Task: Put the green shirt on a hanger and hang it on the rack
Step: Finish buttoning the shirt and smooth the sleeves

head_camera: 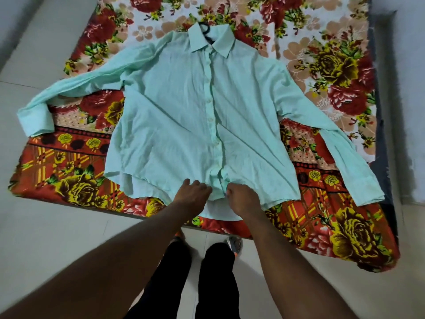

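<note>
The green shirt (184,116) lies flat and buttoned on a flowered bed, collar away from me, both sleeves spread out to the sides. A black hanger hook (205,31) sticks out of the collar; the rest of the hanger is hidden inside the shirt. My left hand (192,192) rests on the bottom hem just left of the button line, fingers curled onto the cloth. My right hand (241,198) pinches the hem just right of the button line. No rack is in view.
The bed's floral sheet (333,65) runs from the near edge to the top of the frame. Pale tiled floor (46,238) lies to the left and in front. My legs and feet in sandals (233,244) stand at the bed's near edge.
</note>
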